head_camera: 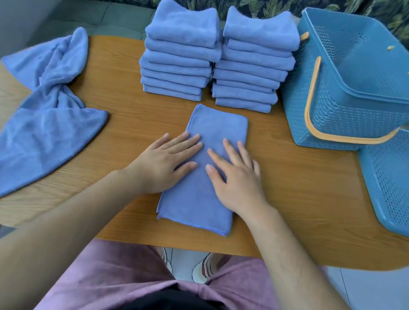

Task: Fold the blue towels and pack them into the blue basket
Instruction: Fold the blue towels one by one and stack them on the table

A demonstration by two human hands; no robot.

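Left grip (165,165) and right grip (237,177), fingers flat, press a half-folded towel (217,128); another fold across likely comes next.

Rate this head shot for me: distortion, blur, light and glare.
Head view: wide-angle bending bows the table edges; light soft and even, only faint shadows under the left hand and right hand; folded towel fairly sharp, blue basket and lid slightly softer toward the right edge; no glare.
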